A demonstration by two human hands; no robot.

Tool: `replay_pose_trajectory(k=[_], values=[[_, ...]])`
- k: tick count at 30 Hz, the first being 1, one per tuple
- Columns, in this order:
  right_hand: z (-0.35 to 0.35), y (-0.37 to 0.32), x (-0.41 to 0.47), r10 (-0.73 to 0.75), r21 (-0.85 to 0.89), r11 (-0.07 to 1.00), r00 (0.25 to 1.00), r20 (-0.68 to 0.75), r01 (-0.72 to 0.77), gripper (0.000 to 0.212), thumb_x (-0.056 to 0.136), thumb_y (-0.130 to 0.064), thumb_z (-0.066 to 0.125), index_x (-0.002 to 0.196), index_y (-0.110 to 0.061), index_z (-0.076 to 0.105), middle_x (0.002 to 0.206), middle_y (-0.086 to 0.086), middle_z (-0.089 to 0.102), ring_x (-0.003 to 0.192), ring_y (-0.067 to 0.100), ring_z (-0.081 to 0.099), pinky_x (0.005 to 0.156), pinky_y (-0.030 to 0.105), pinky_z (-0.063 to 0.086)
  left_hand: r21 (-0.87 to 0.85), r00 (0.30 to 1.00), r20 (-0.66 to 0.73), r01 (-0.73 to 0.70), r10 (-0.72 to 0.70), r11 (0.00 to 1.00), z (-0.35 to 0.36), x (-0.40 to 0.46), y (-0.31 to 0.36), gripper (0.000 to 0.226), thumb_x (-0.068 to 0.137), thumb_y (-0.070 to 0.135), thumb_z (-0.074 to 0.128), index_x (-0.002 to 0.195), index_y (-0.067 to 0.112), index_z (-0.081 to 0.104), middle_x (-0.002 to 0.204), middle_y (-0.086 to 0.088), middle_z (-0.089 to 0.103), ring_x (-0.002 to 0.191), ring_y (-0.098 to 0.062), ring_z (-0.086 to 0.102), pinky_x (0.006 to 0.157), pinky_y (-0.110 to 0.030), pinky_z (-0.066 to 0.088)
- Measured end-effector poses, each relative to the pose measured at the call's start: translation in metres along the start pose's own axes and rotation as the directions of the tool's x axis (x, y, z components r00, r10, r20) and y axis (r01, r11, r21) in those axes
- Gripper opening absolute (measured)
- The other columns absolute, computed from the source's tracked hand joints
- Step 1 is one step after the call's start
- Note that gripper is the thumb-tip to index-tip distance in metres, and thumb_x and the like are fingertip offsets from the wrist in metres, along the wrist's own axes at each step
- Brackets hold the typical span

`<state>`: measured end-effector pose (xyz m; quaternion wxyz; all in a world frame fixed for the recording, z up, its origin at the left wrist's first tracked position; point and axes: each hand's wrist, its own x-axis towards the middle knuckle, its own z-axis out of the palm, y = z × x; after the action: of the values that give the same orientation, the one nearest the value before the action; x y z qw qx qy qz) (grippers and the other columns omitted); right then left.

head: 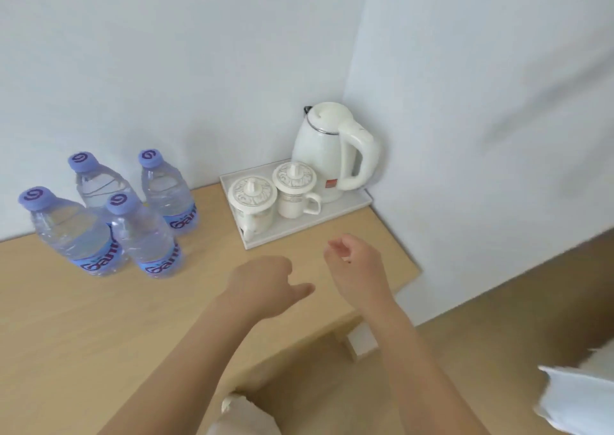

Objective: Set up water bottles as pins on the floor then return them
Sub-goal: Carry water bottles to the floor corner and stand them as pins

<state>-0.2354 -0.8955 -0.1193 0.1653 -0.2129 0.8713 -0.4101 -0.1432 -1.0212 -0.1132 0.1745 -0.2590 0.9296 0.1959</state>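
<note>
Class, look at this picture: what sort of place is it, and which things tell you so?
Probably a hotel or guest room: a white kettle and two lidded cups sit on a tray beside four water bottles on a wooden desk.

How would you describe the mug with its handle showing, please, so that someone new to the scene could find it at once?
Start at the white kettle in the corner of the wooden table. It stands on a white tray with two lidded mugs in front of it. The mug you want is the one nearer the kettle, with its handle showing on its right side.
</note>
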Motion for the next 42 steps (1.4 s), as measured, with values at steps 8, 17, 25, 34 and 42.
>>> replay_pose_trajectory(k=[8,17,25,34,42], values=[[-0.149,0.132,-0.104,0.215,-0.040,0.974,0.963,-0.159,-0.224,0.021,0.096,-0.027,0.046,0.107,-0.020,0.062,0.098,-0.011,0.060,0.093,0.009,0.055,0.075,0.023,0.039,-0.004,0.933,0.009,-0.360,0.360,0.933,0.061,-0.028,0.178,0.054,0.084,0.064,0.049,0.122,0.026,0.056,0.117,0.010,0.061,0.104,-0.011,0.056,0.080,-0.026,0.041],[-0.299,0.229,-0.178,0.334,-0.180,0.884,0.853,-0.402,-0.431,0.032,0.096,-0.015,0.036,0.118,-0.010,0.058,0.116,0.003,0.063,0.103,0.023,0.058,0.089,0.034,0.048,0.095,0.825,0.060,-0.565,0.561,0.820,0.101,-0.031,0.344,0.049,0.086,0.060,0.049,0.121,0.026,0.056,0.116,0.012,0.059,0.108,-0.013,0.055,0.090,-0.028,0.043],[-0.373,0.296,-0.166,0.418,-0.186,0.816,0.781,-0.464,-0.547,0.031,0.093,-0.011,0.034,0.111,-0.005,0.059,0.109,0.009,0.064,0.103,0.028,0.058,0.087,0.037,0.049,0.103,0.721,0.093,-0.693,0.687,0.713,0.119,0.019,0.469,0.046,0.087,0.058,0.050,0.119,0.025,0.058,0.116,0.012,0.060,0.109,-0.013,0.053,0.085,-0.025,0.036],[-0.477,0.369,-0.080,0.411,-0.190,0.818,0.782,-0.468,-0.543,0.028,0.092,-0.010,0.037,0.108,-0.002,0.060,0.109,0.010,0.062,0.104,0.030,0.054,0.092,0.040,0.045,0.169,0.666,0.174,-0.746,0.725,0.644,0.117,0.116,0.619,0.028,0.088,0.050,0.050,0.092,0.023,0.055,0.099,0.003,0.061,0.084,-0.015,0.052,0.067,-0.026,0.037],[-0.569,0.428,-0.014,0.475,-0.169,0.755,0.707,-0.524,-0.633,0.019,0.090,-0.009,0.039,0.072,-0.007,0.047,0.075,0.004,0.049,0.075,0.024,0.047,0.070,0.035,0.044,0.162,0.595,0.237,-0.804,0.768,0.573,0.119,0.192,0.740,0.026,0.088,0.048,0.052,0.084,0.023,0.045,0.086,0.003,0.049,0.076,-0.017,0.045,0.073,-0.031,0.042]])
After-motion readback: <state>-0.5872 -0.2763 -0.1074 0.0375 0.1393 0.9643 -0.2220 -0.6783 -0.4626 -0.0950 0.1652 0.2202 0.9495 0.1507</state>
